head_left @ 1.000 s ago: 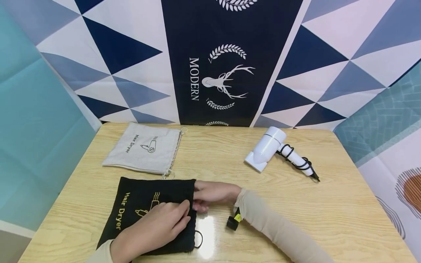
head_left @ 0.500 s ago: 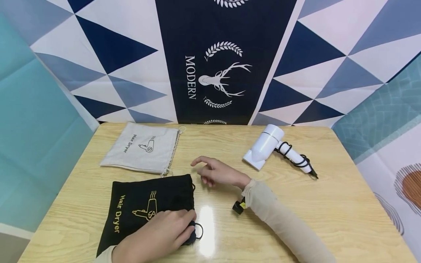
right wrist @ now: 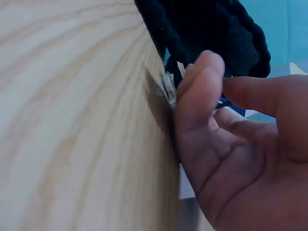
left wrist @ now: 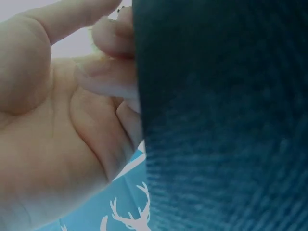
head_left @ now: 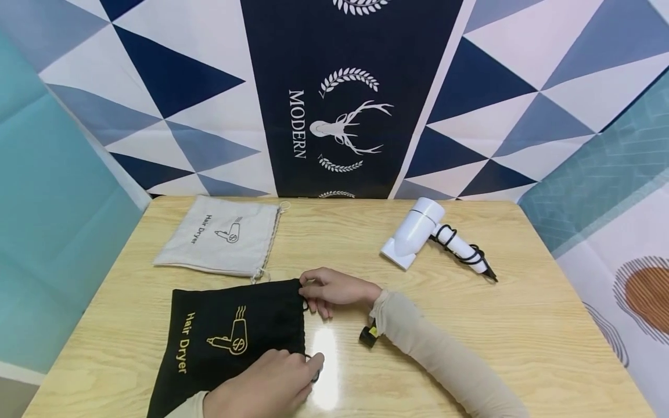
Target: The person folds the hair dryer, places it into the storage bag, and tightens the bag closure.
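Note:
A black drawstring bag [head_left: 209, 331] printed "Hair Dryer" in yellow lies flat at the front left of the table, its mouth toward the right. At the mouth's near corner, my left hand [head_left: 266, 386] curls its fingers by a drawstring loop [head_left: 316, 377] and pinches there; the fingertips are partly hidden. In the left wrist view, dark fabric [left wrist: 221, 115] covers part of that hand. My right hand [head_left: 337, 288] reaches the far corner, thumb and forefinger together at the other drawstring. The right wrist view shows the bag's mouth [right wrist: 262, 48] gaping slightly beyond the fingers.
A light grey "Hair Dryer" bag [head_left: 225, 235] lies behind the black one. A white hair dryer [head_left: 415, 232] with its black cord [head_left: 470, 252] wound round the handle lies at the back right. Patterned cloth [head_left: 329, 98] stands behind the table.
My right hand came out of the black bag's mouth, lifted away, then returned to its far corner. My left hand slid from the bag's top toward the near corner by the loop.

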Motion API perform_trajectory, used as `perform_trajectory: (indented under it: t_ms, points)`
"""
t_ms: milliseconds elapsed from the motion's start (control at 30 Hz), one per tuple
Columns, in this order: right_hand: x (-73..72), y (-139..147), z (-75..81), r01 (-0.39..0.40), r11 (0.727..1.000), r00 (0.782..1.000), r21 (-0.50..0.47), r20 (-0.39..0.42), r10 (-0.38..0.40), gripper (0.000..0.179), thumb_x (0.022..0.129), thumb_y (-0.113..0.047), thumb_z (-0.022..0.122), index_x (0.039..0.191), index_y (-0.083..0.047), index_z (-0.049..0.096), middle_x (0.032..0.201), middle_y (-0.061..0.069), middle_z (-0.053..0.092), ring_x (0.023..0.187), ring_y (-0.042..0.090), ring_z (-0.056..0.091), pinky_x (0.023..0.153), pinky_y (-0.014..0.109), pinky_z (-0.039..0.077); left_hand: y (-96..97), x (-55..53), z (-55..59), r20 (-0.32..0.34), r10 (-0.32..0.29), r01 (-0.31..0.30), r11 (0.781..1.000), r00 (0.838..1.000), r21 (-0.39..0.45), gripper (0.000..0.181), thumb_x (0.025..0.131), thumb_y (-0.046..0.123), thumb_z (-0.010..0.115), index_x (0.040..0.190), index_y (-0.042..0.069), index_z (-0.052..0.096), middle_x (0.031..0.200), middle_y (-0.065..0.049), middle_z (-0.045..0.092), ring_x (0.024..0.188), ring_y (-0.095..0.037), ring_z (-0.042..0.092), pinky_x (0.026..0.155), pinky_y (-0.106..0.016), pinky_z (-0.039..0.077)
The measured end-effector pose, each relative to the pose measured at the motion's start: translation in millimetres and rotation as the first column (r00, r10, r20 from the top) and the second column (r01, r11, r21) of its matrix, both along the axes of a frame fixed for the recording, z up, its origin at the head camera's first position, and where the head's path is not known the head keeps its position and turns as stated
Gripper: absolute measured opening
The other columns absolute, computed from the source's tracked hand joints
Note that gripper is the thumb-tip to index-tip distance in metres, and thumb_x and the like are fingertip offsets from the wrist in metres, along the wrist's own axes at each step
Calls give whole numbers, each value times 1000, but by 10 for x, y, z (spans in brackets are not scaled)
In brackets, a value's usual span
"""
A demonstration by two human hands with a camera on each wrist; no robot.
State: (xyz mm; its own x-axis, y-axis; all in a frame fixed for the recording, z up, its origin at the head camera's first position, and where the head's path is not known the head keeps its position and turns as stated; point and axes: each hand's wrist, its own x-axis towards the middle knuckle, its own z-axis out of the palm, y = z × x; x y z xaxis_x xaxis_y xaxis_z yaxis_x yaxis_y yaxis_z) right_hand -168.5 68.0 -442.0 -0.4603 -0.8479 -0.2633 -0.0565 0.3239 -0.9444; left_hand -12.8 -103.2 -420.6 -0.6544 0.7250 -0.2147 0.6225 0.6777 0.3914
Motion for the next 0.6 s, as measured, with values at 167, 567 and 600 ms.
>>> perform_trajectory:
  t_ms: [167,567,600]
  points:
    - [-32,19,-84,39,999,997,-32,68,-36,23,106,-20,50,102,3,51,73,14,63,46,16,57,44,29,50,4,16,-43,-60,-28,27,1000,998,-16,9,94,16,65,101,19,60,65,9,50,51,-4,43,46,-23,36]
    - [-145,105,-175,124,982,950,-142,302,-76,29,106,-24,48,102,4,55,75,7,60,53,12,54,51,27,49,36,11,-8,-196,-110,119,992,974,38,13,87,13,71,83,22,63,69,11,45,56,0,39,44,-18,31]
    - [-155,108,-180,134,979,942,-152,326,-79,28,107,-23,48,101,3,55,75,6,60,53,12,54,51,26,49,35,13,-4,-227,-106,123,990,968,63,12,89,13,70,83,22,63,72,11,44,59,0,38,44,-17,30]
